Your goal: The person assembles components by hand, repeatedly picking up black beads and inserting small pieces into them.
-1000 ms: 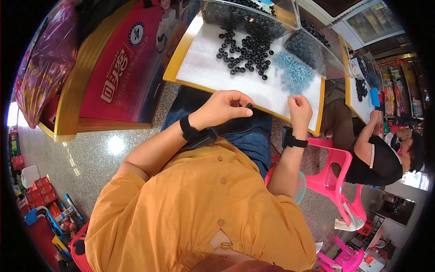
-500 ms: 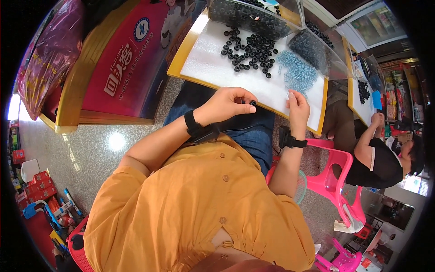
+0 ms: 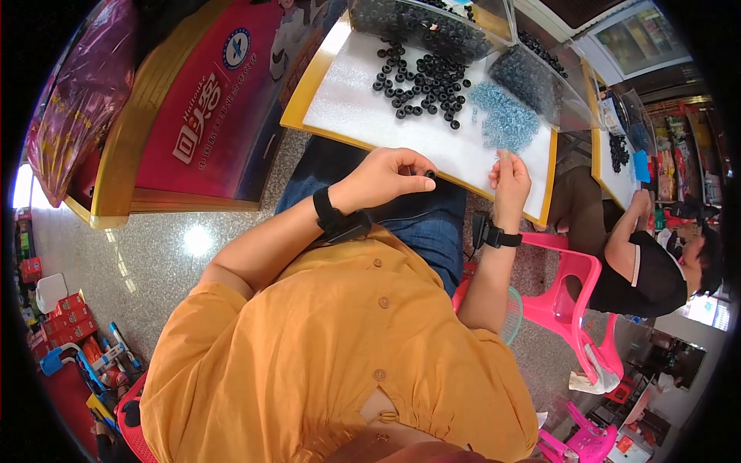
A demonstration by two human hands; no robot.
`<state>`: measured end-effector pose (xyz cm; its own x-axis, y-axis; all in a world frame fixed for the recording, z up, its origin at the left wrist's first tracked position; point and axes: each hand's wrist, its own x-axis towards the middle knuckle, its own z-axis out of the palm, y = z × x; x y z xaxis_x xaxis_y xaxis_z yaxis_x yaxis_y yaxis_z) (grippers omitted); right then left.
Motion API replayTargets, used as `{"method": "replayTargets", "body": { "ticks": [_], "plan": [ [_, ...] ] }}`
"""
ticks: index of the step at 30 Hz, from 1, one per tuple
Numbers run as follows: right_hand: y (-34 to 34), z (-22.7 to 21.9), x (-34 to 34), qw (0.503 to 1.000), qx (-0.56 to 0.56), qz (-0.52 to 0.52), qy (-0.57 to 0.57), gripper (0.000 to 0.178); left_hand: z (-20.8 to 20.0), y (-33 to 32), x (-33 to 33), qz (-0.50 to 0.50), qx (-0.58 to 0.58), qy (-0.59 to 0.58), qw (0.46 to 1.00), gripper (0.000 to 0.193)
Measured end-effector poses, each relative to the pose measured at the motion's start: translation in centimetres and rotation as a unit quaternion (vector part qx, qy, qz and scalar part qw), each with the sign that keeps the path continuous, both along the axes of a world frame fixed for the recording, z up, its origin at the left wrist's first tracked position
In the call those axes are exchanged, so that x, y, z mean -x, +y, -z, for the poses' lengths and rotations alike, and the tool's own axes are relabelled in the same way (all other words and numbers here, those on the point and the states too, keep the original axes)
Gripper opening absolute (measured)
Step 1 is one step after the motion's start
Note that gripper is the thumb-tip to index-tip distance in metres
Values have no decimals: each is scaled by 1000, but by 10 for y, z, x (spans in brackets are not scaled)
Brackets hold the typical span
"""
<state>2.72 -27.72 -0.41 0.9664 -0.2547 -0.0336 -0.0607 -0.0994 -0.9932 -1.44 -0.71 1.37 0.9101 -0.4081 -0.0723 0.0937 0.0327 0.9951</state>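
Filling the lower middle, the person's mustard-coloured shirt [image 3: 332, 339] is nearest, with blue jeans [image 3: 421, 243] beyond it. A small black ring-shaped piece [image 3: 430, 175] sits at the fingertips of the left hand [image 3: 382, 181], just off the near edge of the table and well apart from the other pieces. That hand is narrowed to a pinch, thumb below and forefinger curled above, gripping the piece between them; a black band [image 3: 328, 212] circles its wrist.

The right hand [image 3: 512, 187] is raised at the near border of a heap of pale blue beads [image 3: 505, 116], its fingers bent and the forefinger tip and thumb close together. Whether it holds a bead cannot be told. Its wrist wears a black band [image 3: 505, 240] as well.

Beyond the hands, the white tabletop [image 3: 347, 100] with yellow edging carries a loose scatter of black pieces [image 3: 432, 81], left of the blue heap. Behind these stand a clear bin [image 3: 424, 35] and another clear bin [image 3: 529, 85], both with dark contents. To the right is a pink chair [image 3: 587, 282]; past it, a co-worker [image 3: 648, 270] in black sits at a second table [image 3: 611, 170].
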Motion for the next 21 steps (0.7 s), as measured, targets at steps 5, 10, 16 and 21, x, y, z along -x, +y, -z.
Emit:
{"method": "replayTargets", "body": {
  "ticks": [5,10,16,21],
  "plan": [
    [-2,6,-2,1000,-22,5,-13,21,1,-1,0,3,6,-4,1000,25],
    [-2,8,-2,1000,-13,-6,-18,22,-2,1,0,2,-5,-6,1000,25],
    [-1,9,-3,999,34,-10,-8,20,4,-1,0,5,10,-5,1000,26],
    [-2,11,-2,998,22,-36,-44,20,4,-1,0,10,19,-2,1000,26]
  ]
}}
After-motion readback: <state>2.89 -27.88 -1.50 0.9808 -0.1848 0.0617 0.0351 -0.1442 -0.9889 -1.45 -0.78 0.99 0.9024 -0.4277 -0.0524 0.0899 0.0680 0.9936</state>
